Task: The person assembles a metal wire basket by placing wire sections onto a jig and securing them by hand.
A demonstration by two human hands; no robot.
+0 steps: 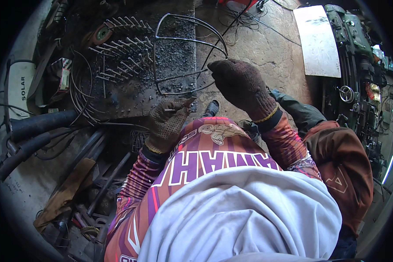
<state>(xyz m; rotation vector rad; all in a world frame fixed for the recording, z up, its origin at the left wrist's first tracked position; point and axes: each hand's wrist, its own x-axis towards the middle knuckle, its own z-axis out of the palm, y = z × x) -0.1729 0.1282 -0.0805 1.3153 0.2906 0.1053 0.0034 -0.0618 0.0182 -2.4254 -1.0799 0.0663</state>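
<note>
"Wire frame [179,39] — where does it sit?"

"Upper middle of the view. Its left part shows over the dark table [133,94], and its right part reaches past the table's edge, above the concrete floor [270,39]. Thin bars run across between its bent sides."

"And the hands?"

"Both wear knitted gloves. The right hand [239,85], just right of centre, is curled around the right side of the wire frame; the glove hides the exact grip. The left hand [166,122], lower and further left, pinches a short rod [169,110] in its fingers, just below the wire frame."

"What else is on the table?"

"Metal pegs [125,45] stand in rows toward the upper left, with a round disc [102,33] beside them — green in its middle. Dark grit [179,56] is scattered near the table's edge, around the wire frame."

"Anything further out?"

"Looped cable [80,101] at the left, a white sheet [316,41] at upper right, a machine with a handwheel [347,94] beside that, and another person in rust-brown clothing [343,174] close by at lower right."
</note>
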